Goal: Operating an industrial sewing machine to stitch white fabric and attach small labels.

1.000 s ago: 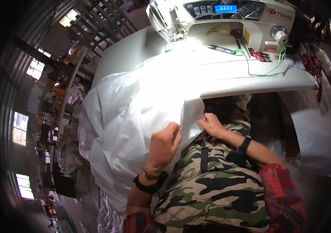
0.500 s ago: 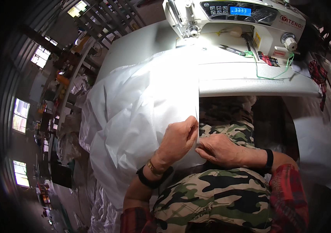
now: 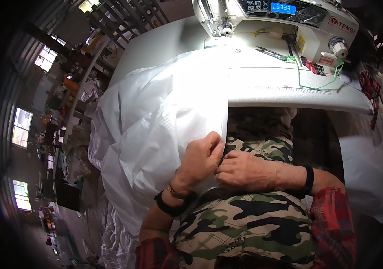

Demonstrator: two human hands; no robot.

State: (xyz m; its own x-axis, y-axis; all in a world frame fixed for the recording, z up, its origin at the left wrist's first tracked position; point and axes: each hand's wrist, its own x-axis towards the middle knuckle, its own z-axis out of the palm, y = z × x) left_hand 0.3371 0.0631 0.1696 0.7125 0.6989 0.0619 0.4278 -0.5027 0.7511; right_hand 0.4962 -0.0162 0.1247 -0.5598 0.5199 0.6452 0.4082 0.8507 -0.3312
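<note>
A large sheet of white fabric [image 3: 151, 116] spreads in folds from beneath the needle area of a sewing machine [image 3: 285, 20] down over the table's front edge to my lap. My left hand [image 3: 199, 159] pinches the fabric close to its straight right edge, thumb and forefinger pressed together. Just right of it, my right hand [image 3: 247, 171] is closed on the same edge, its fingertips curled under and partly hidden. Both hands are close together above my camouflage-patterned apron [image 3: 254, 219]. Strong lamp light washes out the fabric by the needle.
On the machine table [image 3: 285, 96] lie thread snips [image 3: 270, 54], a looped green cord [image 3: 310, 86] and a plaid scrap [image 3: 312, 66]. Another plaid strip [image 3: 369, 92] hangs at the right end. White material [image 3: 366, 166] hangs at right. Slatted metal racks [image 3: 124, 20] stand far left.
Both hands have shifted slightly left, and the right hand's fingers have curled further around the fabric edge. The fabric edge has moved a little left with them. The view has tilted slightly.
</note>
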